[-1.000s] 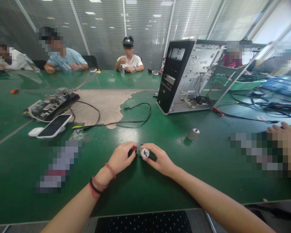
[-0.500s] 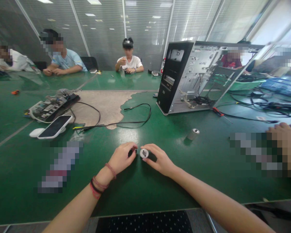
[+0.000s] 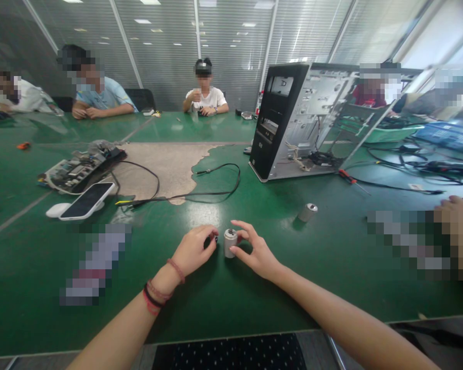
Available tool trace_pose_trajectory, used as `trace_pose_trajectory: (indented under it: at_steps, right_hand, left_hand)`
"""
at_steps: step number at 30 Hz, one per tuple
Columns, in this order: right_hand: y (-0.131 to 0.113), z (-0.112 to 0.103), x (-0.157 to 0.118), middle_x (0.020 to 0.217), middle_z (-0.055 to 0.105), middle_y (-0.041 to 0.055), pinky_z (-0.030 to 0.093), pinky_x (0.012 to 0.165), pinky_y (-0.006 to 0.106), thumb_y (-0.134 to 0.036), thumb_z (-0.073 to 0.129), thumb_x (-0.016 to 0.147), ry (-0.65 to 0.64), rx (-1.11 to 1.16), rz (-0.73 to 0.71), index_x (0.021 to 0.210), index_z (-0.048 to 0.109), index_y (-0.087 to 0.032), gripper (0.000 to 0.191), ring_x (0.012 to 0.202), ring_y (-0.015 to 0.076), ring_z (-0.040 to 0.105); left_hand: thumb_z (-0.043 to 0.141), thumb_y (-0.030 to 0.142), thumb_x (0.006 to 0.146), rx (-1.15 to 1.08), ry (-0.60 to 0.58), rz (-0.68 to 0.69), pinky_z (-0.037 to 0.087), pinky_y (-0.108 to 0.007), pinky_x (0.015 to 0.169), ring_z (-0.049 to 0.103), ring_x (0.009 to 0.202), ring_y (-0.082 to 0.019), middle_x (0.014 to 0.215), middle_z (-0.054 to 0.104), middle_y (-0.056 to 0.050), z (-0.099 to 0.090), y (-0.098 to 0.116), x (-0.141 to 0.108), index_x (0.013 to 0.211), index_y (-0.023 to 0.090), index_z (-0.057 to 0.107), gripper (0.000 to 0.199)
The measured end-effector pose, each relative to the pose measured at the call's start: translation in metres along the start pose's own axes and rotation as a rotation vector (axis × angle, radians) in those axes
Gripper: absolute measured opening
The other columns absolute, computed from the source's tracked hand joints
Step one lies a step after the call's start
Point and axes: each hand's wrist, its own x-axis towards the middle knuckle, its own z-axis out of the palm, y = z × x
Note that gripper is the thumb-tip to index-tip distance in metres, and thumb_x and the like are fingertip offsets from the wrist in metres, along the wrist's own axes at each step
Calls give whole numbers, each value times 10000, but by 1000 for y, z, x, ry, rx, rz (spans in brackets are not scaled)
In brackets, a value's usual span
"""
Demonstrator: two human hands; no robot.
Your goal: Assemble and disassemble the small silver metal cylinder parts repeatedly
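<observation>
A small silver metal cylinder, which looks like a small motor, stands upright on the green table in front of me. My right hand is beside it, fingers spread, index finger raised and thumb at the cylinder's lower right side. Just to its left, my left hand pinches a small dark piece, mostly hidden by the fingers. Farther right and back is a similar silver cylinder, with dark parts on its top end.
A computer case stands at back right, near a screwdriver and cables. On the left are a phone on a stand, a circuit assembly and a black cable. Another person's hand rests at right; several people sit around.
The cylinder has gone from tilted, end facing me, to upright on the table. My right hand's fingers have spread away from it. My left hand has hardly moved.
</observation>
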Motion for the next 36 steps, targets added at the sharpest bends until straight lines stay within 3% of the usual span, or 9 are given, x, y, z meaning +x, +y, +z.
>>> trace_pose_trajectory:
  at_steps: [7, 13, 17, 22, 26, 36]
  right_hand:
    - [-1, 3, 1, 905, 603, 19, 458, 746, 299, -275, 572, 846, -6, 369, 150, 1206, 415, -258, 393, 803, 156, 588]
    - [-4, 8, 4, 834, 629, 4, 491, 701, 315, -287, 625, 808, -7, 864, 330, 1141, 410, -251, 398, 730, 159, 637]
    - [-6, 7, 4, 856, 660, 29, 493, 706, 286, -298, 618, 812, -11, 1067, 479, 1123, 422, -231, 374, 774, 161, 663]
    - [0, 6, 5, 798, 692, 45, 497, 637, 248, -344, 592, 823, -48, 1202, 630, 1091, 463, -195, 333, 642, 133, 662]
    - [4, 4, 5, 731, 693, 67, 497, 615, 228, -382, 518, 869, -51, 1282, 722, 940, 552, -117, 276, 568, 109, 638]
    - [5, 3, 5, 727, 689, 52, 492, 589, 218, -398, 506, 884, -22, 1342, 746, 930, 577, -117, 294, 527, 90, 612]
  left_hand:
    - [467, 122, 832, 7, 4, -4, 450, -289, 755, 575, 801, -171, 833, 607, -22, 0, 0, 0, 898, 183, 553, 124]
    - [463, 124, 827, 30, -15, -6, 454, -292, 747, 575, 803, -179, 834, 608, -30, -1, 1, 0, 893, 182, 553, 125]
    - [464, 125, 826, 32, -16, 0, 455, -299, 761, 576, 809, -182, 838, 612, -34, 0, 1, 1, 898, 180, 549, 124]
    - [469, 123, 822, 30, -13, 6, 455, -300, 765, 576, 810, -180, 834, 616, -29, 1, 1, 1, 888, 182, 548, 119]
    - [463, 125, 826, 29, -4, 13, 456, -293, 760, 578, 805, -176, 826, 614, -23, 1, 2, 0, 897, 189, 552, 130]
    - [471, 116, 814, 35, 8, 21, 455, -296, 745, 577, 805, -180, 819, 615, -21, 1, 2, 0, 884, 193, 554, 133]
